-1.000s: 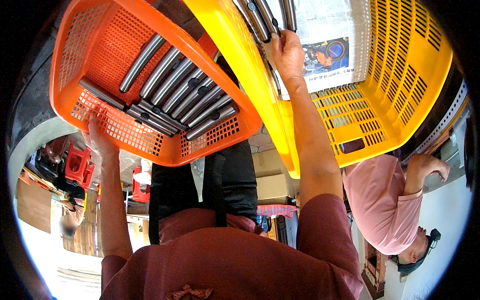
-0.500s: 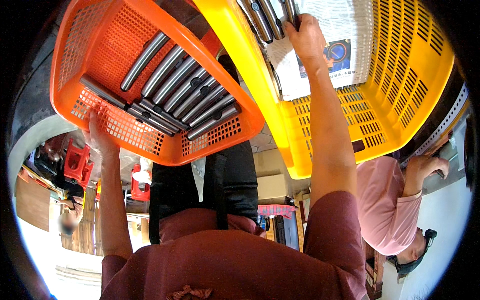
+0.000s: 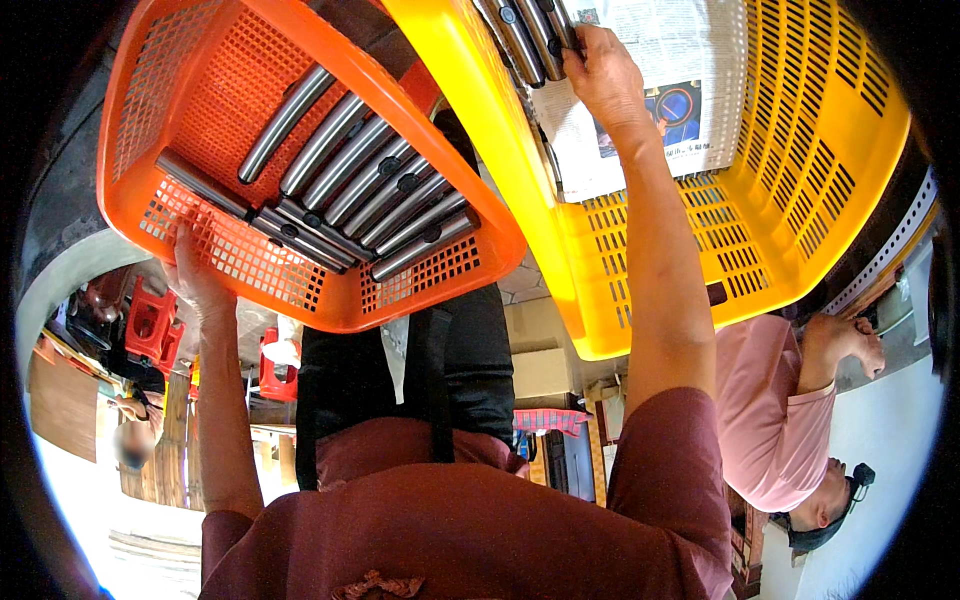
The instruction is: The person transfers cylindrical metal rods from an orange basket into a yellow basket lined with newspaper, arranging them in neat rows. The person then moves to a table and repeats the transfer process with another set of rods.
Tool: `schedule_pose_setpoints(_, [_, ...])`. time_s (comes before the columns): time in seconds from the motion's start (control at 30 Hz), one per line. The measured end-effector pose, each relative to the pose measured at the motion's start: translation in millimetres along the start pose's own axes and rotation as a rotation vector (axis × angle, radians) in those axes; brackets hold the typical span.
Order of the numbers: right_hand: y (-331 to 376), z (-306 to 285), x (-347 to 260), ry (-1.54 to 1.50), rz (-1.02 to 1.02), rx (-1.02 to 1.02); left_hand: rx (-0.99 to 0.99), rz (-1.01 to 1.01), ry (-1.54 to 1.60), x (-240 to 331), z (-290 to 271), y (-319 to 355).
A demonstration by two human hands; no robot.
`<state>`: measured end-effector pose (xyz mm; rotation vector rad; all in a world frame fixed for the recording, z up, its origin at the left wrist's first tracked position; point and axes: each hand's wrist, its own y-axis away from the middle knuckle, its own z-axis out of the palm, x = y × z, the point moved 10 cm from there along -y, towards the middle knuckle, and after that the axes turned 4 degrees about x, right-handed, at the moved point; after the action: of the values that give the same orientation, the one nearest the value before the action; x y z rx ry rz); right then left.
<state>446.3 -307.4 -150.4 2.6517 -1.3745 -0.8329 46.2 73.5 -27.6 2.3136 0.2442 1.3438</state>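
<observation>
On my left is an orange plastic basket (image 3: 345, 318) with several shiny steel rods (image 3: 345, 160) in it. Most lie side by side; a few rest along its near wall. My left hand (image 3: 200, 280) is closed on that basket's near left side from outside, its fingers against the perforated wall. Inside a yellow plastic basket (image 3: 575, 310) to the right, my right hand (image 3: 608, 85) grips a steel rod (image 3: 557, 18) at its near end. That rod lies close alongside other steel rods (image 3: 520, 45) on printed paper (image 3: 690, 50). Its far end is cut off by the picture's top.
A co-worker in a pink shirt (image 3: 765, 400) is close on the right, beyond the yellow basket. Cardboard boxes (image 3: 540, 375) stand below between the baskets. Red plastic stools (image 3: 152, 325) are at the left, and another person (image 3: 140, 430) is farther off there.
My right hand has moved slightly left with the rod, closing the gap to the neighbouring rods. My left hand stays on the orange basket. The co-worker's hand has shifted slightly.
</observation>
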Motion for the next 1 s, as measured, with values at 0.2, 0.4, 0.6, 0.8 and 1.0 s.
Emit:
schedule_pose_setpoints(0.2, [-1.4,-0.5,0.2,-0.028,-0.083,0.093,-0.032,0.015,0.045,0.5,1.0,-2.6])
schedule_pose_setpoints(0.4, [13.8,-48.7,-3.3,-0.331,0.131,0.304,-0.054,0.025,0.075,-16.5,-11.9,-16.1])
schedule_pose_setpoints(0.6, [38.4,-203.3,-93.8,-0.803,0.178,0.794,-0.055,0.109,0.069,-10.0,-3.5,-8.7])
schedule_pose_setpoints(0.8, [35.9,-169.8,-289.9,-0.511,-0.290,0.233,-0.097,0.137,0.226,16.2,18.9,8.8])
schedule_pose_setpoints(1.0, [23.8,-23.0,-349.8,0.352,-0.802,-0.193,-0.137,0.143,0.404,21.0,24.9,10.3])
